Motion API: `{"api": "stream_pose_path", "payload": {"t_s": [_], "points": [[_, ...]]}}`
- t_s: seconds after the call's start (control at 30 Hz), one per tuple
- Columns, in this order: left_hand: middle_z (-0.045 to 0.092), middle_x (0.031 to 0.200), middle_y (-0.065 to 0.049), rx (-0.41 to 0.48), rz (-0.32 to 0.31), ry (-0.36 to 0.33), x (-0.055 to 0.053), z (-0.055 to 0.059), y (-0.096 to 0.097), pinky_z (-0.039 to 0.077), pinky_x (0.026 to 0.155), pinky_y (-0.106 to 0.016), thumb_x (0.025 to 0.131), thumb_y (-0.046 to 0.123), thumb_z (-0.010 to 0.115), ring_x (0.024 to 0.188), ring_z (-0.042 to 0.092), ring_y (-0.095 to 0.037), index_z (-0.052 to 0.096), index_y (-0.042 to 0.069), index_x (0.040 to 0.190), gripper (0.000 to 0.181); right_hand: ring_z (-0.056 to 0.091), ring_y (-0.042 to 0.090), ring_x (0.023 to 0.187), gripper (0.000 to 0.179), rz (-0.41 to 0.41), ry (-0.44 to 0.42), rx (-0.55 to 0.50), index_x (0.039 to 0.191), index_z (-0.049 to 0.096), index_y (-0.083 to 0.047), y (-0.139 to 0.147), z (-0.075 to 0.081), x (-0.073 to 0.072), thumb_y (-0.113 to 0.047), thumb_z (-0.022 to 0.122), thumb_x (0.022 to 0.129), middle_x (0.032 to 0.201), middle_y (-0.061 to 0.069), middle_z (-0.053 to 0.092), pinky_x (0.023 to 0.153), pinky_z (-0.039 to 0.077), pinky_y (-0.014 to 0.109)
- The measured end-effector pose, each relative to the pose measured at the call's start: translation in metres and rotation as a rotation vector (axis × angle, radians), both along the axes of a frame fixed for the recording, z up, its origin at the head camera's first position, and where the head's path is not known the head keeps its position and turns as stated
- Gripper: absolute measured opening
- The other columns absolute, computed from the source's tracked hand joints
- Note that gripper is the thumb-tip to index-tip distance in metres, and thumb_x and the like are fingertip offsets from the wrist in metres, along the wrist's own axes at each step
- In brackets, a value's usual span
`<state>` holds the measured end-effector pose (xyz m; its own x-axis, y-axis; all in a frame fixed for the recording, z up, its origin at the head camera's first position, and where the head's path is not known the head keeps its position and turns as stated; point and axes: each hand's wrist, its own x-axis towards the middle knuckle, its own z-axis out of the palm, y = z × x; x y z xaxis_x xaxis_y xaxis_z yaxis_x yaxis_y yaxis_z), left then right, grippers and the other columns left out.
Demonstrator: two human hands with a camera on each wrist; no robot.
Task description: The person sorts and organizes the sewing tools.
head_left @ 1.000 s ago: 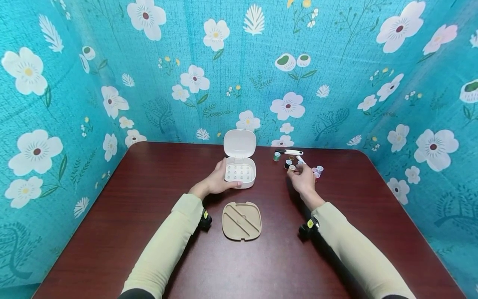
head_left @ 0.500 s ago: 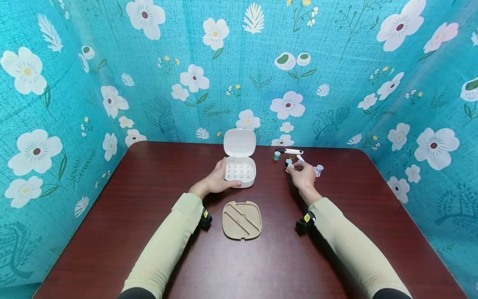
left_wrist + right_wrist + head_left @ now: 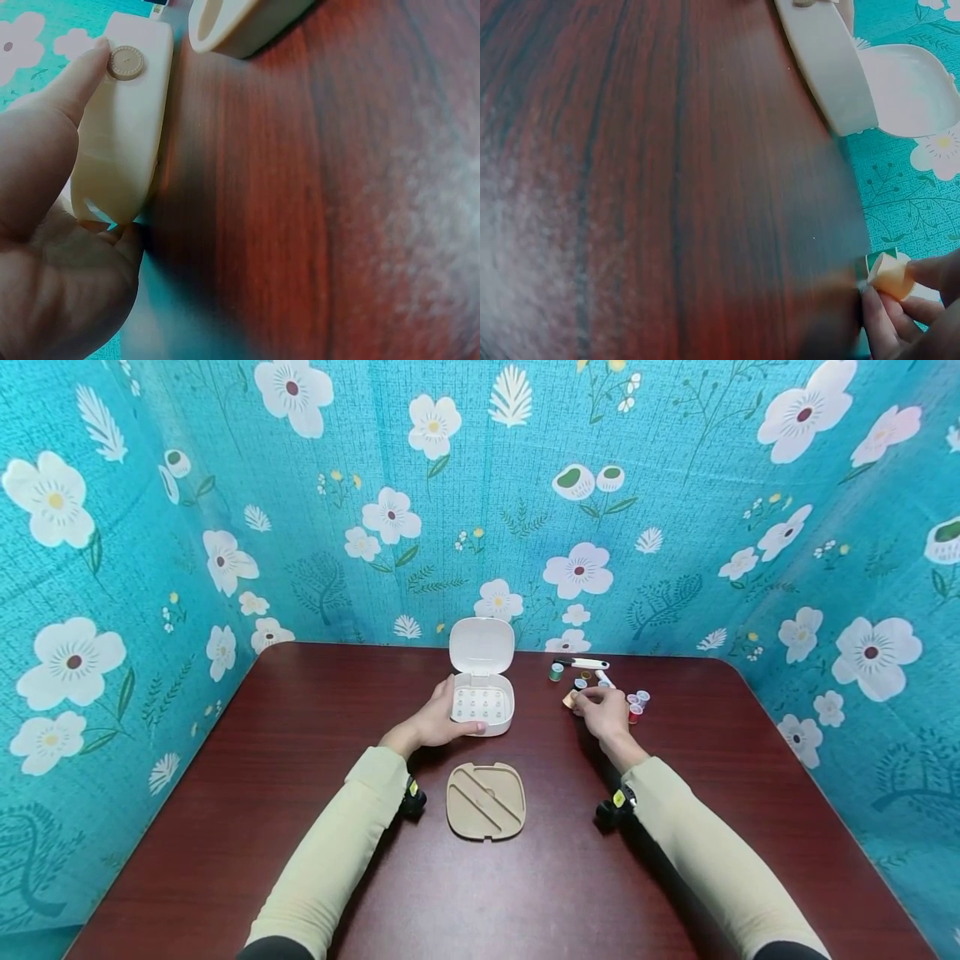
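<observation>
A white sewing box [image 3: 507,723] stands with its lid [image 3: 482,646] raised; rows of small pegs show on its inside floor. My left hand [image 3: 435,718] grips the box at its left side, the thumb across the front near a round button [image 3: 125,63] in the left wrist view. Over the loose sewing things, my right hand [image 3: 607,714] pinches a cream thread spool [image 3: 892,277] between thumb and fingers, tilted. Just beyond it are a black spool [image 3: 580,684] and a green spool [image 3: 556,672].
A beige tray [image 3: 486,802] with slanted grooves lies in front of the box. Purple [image 3: 642,698] and red spools [image 3: 635,714] sit right of my right hand. A white-handled tool [image 3: 588,664] lies near the table's back edge, by the flowered curtain [image 3: 420,527].
My right hand has drawn the cream spool slightly left and turned it from upright to tilted. My left hand and the box stay where they were.
</observation>
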<state>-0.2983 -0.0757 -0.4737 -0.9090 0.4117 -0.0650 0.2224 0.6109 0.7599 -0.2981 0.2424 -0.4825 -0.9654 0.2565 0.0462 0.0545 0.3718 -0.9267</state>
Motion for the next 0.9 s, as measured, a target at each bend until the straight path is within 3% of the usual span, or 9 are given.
{"api": "stream_pose_path", "payload": {"t_s": [0.27, 0.47, 0.9], "points": [[0.012, 0.166, -0.023, 0.014, -0.001, 0.024, -0.001, -0.002, 0.0, 0.026, 0.12, -0.047, 0.087, 0.038, 0.082, 0.15, 0.026, -0.035, -0.001, -0.002, 0.161, 0.118, 0.072, 0.009, 0.077, 0.028, 0.07, 0.002, -0.04, 0.113, 0.069, 0.014, -0.006, 0.002, 0.001, -0.01, 0.065, 0.101, 0.108, 0.028, 0.069, 0.074, 0.058, 0.024], [0.019, 0.162, -0.023, 0.021, 0.005, 0.041, 0.0, 0.0, 0.001, 0.03, 0.118, -0.047, 0.086, 0.037, 0.083, 0.145, 0.031, -0.034, 0.005, 0.001, 0.162, 0.115, 0.069, 0.005, 0.077, 0.031, 0.137, -0.03, -0.115, 0.119, 0.067, 0.013, -0.014, 0.006, 0.0, -0.013, 0.065, 0.102, 0.111, 0.026, 0.066, 0.082, 0.058, 0.028], [0.025, 0.157, -0.023, 0.007, 0.032, 0.081, 0.004, 0.0, 0.007, 0.032, 0.116, -0.046, 0.084, 0.04, 0.083, 0.142, 0.034, -0.034, 0.013, 0.002, 0.16, 0.11, 0.072, 0.011, 0.086, 0.034, 0.237, -0.04, -0.251, 0.125, 0.062, 0.016, -0.039, 0.016, 0.0, -0.009, 0.062, 0.103, 0.12, 0.027, 0.059, 0.089, 0.055, 0.032]]}}
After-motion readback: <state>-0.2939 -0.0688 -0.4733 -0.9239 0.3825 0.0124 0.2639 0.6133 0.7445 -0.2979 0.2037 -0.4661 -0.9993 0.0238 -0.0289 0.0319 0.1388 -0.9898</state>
